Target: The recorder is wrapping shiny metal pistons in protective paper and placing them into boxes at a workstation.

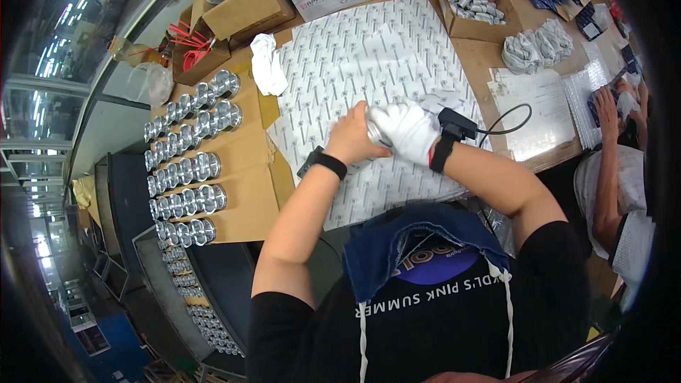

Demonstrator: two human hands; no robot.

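Note:
My bare left hand (pixel 349 136) and my white-gloved right hand (pixel 408 131) meet over the patterned white paper (pixel 355 71). Between them is a shiny round metal part (pixel 374 132), mostly covered by my fingers. The left hand's fingers curl around one side of it, while the glove wraps the other. Rows of similar shiny metal parts (pixel 206 164) stand on brown cardboard to the left. Beyond my left hand lies a crumpled white cloth (pixel 268 64).
An open carton of small pale pieces (pixel 477 8) sits at the back right, near bundled white gloves (pixel 539 46). Cardboard boxes (pixel 248 10) line the far edge. A box with red-handled tools (pixel 191 50) stands far left. Another person's hand (pixel 607 110) works at the right.

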